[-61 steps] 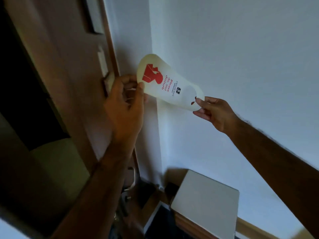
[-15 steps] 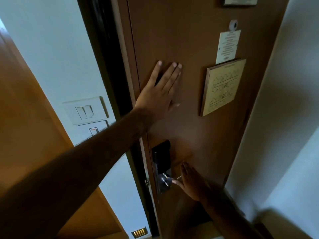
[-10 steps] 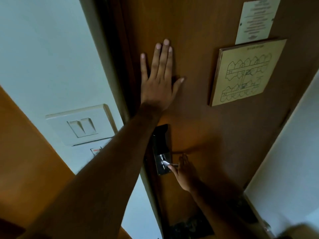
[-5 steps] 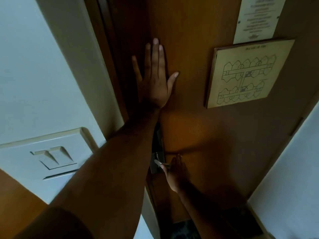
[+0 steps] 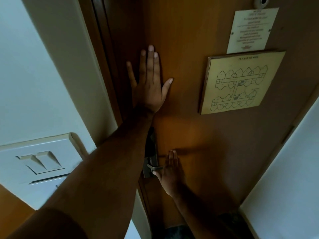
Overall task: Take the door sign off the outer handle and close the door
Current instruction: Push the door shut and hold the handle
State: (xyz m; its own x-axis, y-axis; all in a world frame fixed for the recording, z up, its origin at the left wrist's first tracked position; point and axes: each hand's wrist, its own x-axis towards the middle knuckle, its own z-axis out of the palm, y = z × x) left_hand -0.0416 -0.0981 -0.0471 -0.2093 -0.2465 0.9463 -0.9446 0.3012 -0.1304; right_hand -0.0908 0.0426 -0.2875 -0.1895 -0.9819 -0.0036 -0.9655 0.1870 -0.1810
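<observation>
The brown wooden door (image 5: 198, 131) fills the middle of the view, its left edge set against the dark frame (image 5: 107, 66). My left hand (image 5: 150, 83) lies flat on the door near that edge, fingers spread and pointing up. Lower down, my right hand (image 5: 170, 175) rests flat against the door beside the metal inner handle (image 5: 154, 168), with the thumb under the lever. The lock plate (image 5: 151, 163) sits behind my left forearm. The door sign is not in view.
A framed floor plan (image 5: 240, 83) and a white printed notice (image 5: 252, 30) hang on the door, with a peephole (image 5: 261, 0) above. A white switch plate (image 5: 39, 163) is on the wall at left. A white wall (image 5: 284, 178) stands at right.
The gap between door and frame has shut since 1.5 s ago. Both hands stay flat on the door; the view has come closer. The sign held 6.1 s ago is gone from sight.
</observation>
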